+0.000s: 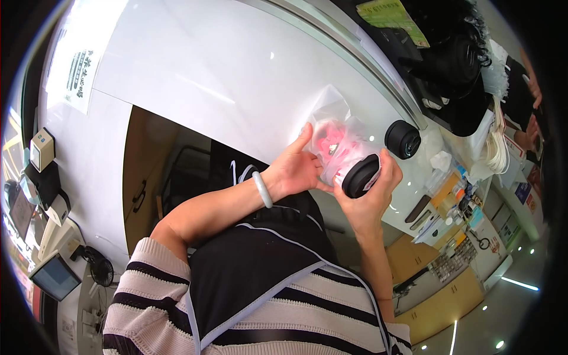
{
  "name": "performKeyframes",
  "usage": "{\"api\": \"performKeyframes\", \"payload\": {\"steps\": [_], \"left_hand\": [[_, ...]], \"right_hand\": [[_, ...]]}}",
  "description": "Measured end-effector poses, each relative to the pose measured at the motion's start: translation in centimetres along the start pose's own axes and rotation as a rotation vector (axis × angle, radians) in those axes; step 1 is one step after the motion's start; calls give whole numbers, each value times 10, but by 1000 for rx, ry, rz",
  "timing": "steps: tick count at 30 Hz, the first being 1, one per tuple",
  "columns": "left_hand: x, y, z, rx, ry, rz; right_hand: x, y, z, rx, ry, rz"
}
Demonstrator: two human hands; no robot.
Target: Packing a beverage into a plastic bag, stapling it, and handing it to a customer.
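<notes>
In front of my body, my right hand (370,195) grips a cup with a black lid (361,176), tilted toward me. Pink and white contents show through the thin, clear plastic bag (329,106) around it. My left hand (295,171) is beside the bag, its palm turned toward it and its thumb raised. The fingers are apart and partly curled at the bag's edge; whether they press on it is hard to see. A pale bangle (262,189) circles my left wrist.
A round black container (402,139) stands on the white counter (199,66) past my right hand. Plastic bags (440,160) and small supplies lie to the right. A metal-edged glass panel (355,53) borders the far side. At left are a monitor (56,276) and a black fan (101,270).
</notes>
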State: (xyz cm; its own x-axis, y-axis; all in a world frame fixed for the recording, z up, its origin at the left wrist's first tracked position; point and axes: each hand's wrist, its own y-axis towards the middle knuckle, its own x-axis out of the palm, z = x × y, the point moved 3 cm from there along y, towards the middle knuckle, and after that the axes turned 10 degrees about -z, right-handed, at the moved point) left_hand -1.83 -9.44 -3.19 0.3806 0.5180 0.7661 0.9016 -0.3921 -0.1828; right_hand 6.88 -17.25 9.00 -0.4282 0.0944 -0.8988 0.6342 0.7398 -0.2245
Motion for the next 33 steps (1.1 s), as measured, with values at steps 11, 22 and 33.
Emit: {"api": "performKeyframes", "payload": {"steps": [11,22,33], "left_hand": [[21,21,-26,-9,314,25],[11,21,6,79,141,-58],[25,31,18,0,411,81]], "right_hand": [[-5,7,10,-96,-20,20],[5,8,-6,-40,12,7],[-17,40,-24,164,108,-172]]}}
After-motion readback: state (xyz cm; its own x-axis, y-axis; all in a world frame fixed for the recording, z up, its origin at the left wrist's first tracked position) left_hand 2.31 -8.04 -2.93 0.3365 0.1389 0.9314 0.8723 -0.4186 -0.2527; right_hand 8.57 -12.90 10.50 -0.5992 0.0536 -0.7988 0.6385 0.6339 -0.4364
